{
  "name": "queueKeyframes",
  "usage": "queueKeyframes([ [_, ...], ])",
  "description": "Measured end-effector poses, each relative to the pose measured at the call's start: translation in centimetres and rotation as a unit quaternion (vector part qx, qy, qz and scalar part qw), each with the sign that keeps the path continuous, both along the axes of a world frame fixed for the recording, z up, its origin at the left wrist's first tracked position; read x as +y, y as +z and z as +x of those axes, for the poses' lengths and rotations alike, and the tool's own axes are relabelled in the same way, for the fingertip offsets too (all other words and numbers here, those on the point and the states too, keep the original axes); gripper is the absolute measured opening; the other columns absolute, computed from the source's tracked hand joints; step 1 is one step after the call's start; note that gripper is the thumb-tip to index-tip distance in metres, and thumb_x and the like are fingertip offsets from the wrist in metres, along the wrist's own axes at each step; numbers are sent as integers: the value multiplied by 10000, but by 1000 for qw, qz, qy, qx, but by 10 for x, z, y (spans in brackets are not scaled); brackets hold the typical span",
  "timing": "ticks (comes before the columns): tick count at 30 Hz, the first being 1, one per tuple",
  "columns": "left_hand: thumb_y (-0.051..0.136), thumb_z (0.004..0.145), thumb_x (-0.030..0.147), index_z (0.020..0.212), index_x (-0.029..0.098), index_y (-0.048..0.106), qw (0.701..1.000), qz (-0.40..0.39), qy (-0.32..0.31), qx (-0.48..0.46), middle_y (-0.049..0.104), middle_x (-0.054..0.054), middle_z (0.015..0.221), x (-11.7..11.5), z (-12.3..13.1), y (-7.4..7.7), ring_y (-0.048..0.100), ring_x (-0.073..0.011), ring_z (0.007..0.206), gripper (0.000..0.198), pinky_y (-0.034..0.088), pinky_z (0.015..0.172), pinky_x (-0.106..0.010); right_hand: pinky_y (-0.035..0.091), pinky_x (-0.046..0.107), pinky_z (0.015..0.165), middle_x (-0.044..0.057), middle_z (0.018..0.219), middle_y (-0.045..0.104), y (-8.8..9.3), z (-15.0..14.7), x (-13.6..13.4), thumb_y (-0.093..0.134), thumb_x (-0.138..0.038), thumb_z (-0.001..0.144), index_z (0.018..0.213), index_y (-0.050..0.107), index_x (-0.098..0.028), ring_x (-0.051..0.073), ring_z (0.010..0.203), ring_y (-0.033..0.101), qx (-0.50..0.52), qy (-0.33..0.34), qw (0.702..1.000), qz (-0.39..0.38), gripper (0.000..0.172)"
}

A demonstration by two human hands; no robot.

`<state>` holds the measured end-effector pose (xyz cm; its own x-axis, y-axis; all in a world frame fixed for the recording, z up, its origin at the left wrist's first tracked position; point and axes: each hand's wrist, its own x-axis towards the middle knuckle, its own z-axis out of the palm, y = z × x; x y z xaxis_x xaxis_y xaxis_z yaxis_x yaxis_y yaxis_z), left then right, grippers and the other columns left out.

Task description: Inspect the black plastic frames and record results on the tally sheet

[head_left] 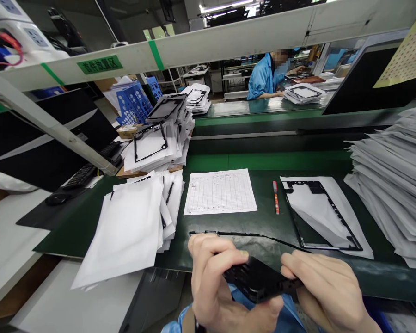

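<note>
A flat black object point(258, 279), phone-like in shape with rounded corners, is held tilted between my two hands at the table's front edge. My left hand point(217, 282) wraps it from the left, fingers over the top and thumb beneath. The fingers of my right hand point(327, 286) pinch its right end. Just beyond my hands runs a thin black strip point(263, 236), from behind my left fingers toward the right hand; whether it joins the held object I cannot tell. To the right, a black rectangular frame point(300, 226) lies on a white sheet.
A printed form point(220, 192) and a red marker point(276, 198) lie on the green table point(208, 249). White sleeves point(125, 226) overhang the front edge at left; a tall stack point(395, 185) stands right. More frames and sleeves point(156, 143) sit behind. A co-worker point(261, 78) works across.
</note>
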<state>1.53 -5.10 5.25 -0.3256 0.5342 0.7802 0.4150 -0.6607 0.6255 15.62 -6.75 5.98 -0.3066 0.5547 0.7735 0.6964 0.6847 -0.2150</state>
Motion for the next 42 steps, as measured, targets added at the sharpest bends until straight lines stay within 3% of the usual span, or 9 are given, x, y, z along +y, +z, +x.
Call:
queueKeyframes([
  [4,654,965,639,859,214,595,1000,-10,-17,-17,499,26,738,0,-4,-3,465,-170,693,442,390,689,-349,472,200,457,-29,629,655,-2,-2,-3,366,46,962,991,573,-187,101,463,617,-2,2,1000,-17,314],
  [8,675,969,598,820,215,581,996,-25,-56,-57,489,20,741,8,-22,-7,466,-169,704,421,370,672,-326,551,234,518,-12,681,726,7,20,1,492,-36,1014,985,676,-205,130,535,694,2,-20,999,-26,251],
  [11,634,1005,550,809,209,598,987,-6,-68,-142,479,12,734,19,-34,-9,454,-164,691,395,348,647,-314,585,233,495,-6,720,771,6,45,1,568,-86,1015,926,726,-243,156,549,732,-21,38,999,-22,239],
  [17,558,1037,565,688,203,598,970,-42,-126,-205,479,9,654,28,-36,-9,461,-151,647,505,338,600,-306,640,359,540,47,769,778,-20,59,-11,611,-103,1018,1176,805,-302,248,629,761,147,-26,989,-4,320],
  [21,568,1032,591,685,206,629,957,-59,-133,-252,499,7,668,28,-38,-10,468,-150,661,522,340,595,-304,598,279,392,24,584,726,-3,55,4,764,-260,988,929,817,-250,210,389,663,178,108,978,-34,80],
  [25,579,1025,615,703,215,654,945,-67,-139,-288,499,6,686,26,-40,-12,470,-155,684,519,364,620,-303,495,204,279,13,447,630,10,49,19,866,-308,905,690,723,-199,148,234,507,325,137,936,8,280],
  [31,510,1061,578,726,214,669,953,-85,-156,-247,519,-9,697,16,-39,-7,495,-157,656,519,383,596,-306,437,215,266,7,436,600,0,47,18,918,-372,845,599,633,-203,117,233,465,365,75,927,50,413],
  [37,402,1119,474,807,231,702,981,-34,-171,-82,512,3,650,2,-33,5,511,-151,626,497,402,581,-308,441,261,324,-14,388,530,-10,55,28,936,-386,806,557,606,-229,119,269,453,409,51,909,65,443],
  [42,411,1121,396,810,218,678,994,-1,-86,-74,507,3,681,-3,-15,9,471,-167,649,446,397,660,-356,552,260,443,-15,466,596,-35,56,37,957,-414,777,582,626,-224,121,361,556,455,54,889,2,429],
])
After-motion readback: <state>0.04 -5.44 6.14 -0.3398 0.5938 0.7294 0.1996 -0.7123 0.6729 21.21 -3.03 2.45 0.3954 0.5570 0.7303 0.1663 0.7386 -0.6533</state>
